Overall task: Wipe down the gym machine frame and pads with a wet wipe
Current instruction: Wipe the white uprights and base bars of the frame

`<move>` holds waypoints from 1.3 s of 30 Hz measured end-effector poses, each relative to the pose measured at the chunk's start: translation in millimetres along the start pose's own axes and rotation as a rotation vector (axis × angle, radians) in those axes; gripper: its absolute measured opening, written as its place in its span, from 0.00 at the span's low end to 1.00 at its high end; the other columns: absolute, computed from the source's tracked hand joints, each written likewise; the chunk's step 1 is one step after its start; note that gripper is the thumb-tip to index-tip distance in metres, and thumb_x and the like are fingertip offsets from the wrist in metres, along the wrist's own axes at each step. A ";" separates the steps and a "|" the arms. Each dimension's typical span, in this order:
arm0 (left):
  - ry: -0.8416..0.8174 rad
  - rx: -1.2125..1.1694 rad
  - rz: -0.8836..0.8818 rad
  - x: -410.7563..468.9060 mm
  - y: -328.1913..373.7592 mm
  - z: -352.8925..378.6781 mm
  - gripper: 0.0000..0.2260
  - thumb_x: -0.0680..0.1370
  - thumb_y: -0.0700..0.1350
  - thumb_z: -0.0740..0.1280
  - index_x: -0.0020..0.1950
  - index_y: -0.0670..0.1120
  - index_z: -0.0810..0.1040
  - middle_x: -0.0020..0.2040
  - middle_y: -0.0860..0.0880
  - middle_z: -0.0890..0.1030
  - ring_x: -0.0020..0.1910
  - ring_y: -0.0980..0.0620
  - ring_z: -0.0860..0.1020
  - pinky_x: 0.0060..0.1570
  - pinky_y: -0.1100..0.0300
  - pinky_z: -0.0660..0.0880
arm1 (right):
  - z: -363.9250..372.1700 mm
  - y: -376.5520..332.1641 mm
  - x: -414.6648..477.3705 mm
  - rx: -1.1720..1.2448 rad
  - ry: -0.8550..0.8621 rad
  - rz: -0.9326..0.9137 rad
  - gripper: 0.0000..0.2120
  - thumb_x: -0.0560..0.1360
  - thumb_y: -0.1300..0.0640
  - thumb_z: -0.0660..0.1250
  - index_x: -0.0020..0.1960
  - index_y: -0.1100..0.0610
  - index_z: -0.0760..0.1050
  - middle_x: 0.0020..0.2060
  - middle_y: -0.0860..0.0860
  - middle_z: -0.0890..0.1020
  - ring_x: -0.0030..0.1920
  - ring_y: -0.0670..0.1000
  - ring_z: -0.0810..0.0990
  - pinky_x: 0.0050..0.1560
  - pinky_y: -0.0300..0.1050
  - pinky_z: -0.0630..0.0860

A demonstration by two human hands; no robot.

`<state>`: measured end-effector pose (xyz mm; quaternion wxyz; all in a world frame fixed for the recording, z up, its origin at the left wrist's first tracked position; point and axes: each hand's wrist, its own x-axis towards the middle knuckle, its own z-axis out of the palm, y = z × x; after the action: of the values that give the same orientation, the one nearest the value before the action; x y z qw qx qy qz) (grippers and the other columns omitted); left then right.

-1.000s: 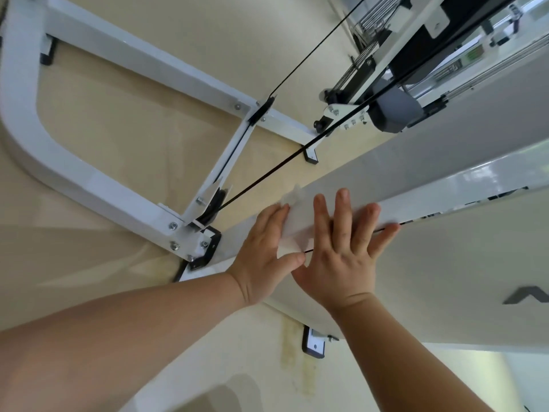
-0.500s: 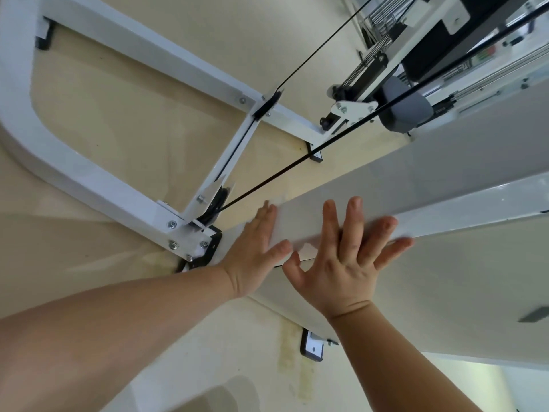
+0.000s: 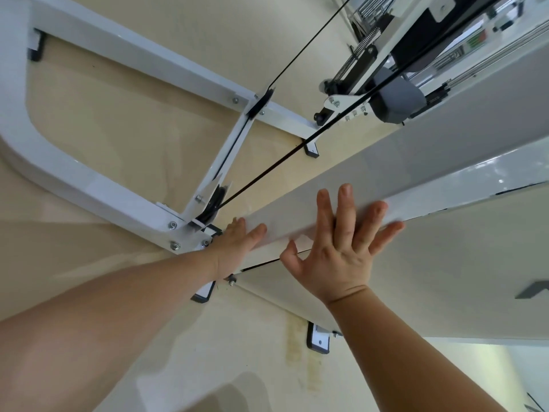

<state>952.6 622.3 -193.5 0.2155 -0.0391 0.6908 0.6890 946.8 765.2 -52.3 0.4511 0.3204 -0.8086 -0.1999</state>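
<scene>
The right hand (image 3: 341, 248) lies flat, fingers spread, on the white beam (image 3: 416, 173), which slants up to the right from the bolted base joint (image 3: 184, 230). The left hand (image 3: 237, 242) is at the beam's low end with its thumb on the face. Its fingers are hidden behind, so its grasp and the wipe cannot be told.

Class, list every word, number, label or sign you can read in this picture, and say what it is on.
No text reads clearly.
Green and red label on the gym machine: too blurred to read.
Grey angular mark on the white panel: a cut-off shape, no letters.
</scene>
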 end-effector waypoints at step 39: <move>-0.023 -0.091 0.807 -79.9 251.0 20.4 0.41 0.74 0.78 0.42 0.82 0.58 0.44 0.82 0.60 0.47 0.81 0.56 0.44 0.78 0.39 0.43 | -100.5 95.3 86.7 0.048 -0.075 0.303 0.64 0.67 0.35 0.76 0.82 0.60 0.37 0.81 0.57 0.36 0.81 0.64 0.38 0.78 0.67 0.39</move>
<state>941.7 634.5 70.2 -0.0663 0.2334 0.6171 0.7485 967.2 769.3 109.8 0.4377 0.1977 -0.8686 -0.1218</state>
